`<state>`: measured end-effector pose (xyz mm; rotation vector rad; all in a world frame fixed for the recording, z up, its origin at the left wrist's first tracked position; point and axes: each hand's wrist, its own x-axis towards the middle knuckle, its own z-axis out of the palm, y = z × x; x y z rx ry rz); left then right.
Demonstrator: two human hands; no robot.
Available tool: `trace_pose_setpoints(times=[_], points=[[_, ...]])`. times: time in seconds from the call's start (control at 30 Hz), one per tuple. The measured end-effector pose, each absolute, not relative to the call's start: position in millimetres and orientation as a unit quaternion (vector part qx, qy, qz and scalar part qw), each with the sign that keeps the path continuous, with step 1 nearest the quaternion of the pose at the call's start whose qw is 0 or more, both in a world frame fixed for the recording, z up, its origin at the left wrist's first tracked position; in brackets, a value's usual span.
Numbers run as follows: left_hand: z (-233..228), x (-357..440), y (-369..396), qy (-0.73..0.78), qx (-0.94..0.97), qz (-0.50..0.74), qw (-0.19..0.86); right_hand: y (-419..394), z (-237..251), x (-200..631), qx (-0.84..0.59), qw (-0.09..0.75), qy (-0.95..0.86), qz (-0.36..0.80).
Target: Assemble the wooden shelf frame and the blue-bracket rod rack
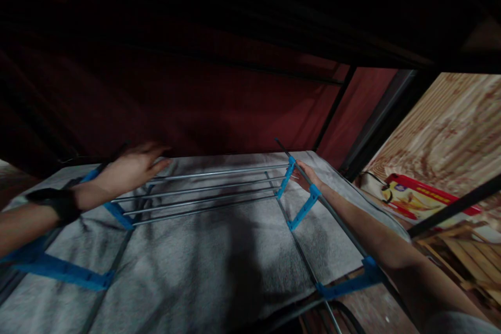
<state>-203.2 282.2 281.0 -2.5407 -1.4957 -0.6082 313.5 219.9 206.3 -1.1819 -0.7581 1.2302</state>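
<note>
A rack frame of grey metal tubes and blue plastic brackets rests on a grey cloth surface. Several tubes run across between its left and right sides. My left hand is above the left side, near the far end of the tubes, its fingers stretched out with nothing in them and slightly blurred. At the far right side, my right hand reaches behind the long side tube. Its fingers close around the far blue bracket, and some of them are hidden by the tube.
A dark red panel stands behind the cloth-covered surface. Dark metal posts rise at the right. Past them lie a red and yellow box and a wooden slatted piece. Dark tubes cross the lower edge.
</note>
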Motion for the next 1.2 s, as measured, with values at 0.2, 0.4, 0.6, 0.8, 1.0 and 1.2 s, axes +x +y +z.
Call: trace_pose_setpoints(times=[0.2,0.4,0.6,0.8,1.0,1.2], points=[[263,-46,264,-0.365,-0.916,-0.169,0.014,224,209,306,-0.508,0.595,-0.334,0.526],[247,62,267,-0.350,-0.918,-0.176,-0.053,232,204,303,-0.505,0.609,-0.383,0.477],[235,103,272,-0.358,-0.920,-0.149,-0.055,238,207,299,-0.520,0.607,-0.374,0.470],[232,106,274,-0.384,-0.906,-0.164,-0.071,246,209,290,-0.533,0.599,-0.352,0.483],[229,105,272,-0.371,-0.905,-0.186,-0.093,243,200,283,-0.535,0.621,-0.328,0.470],[230,101,267,-0.378,-0.901,-0.183,-0.107,239,194,275,-0.536,0.624,-0.345,0.452]])
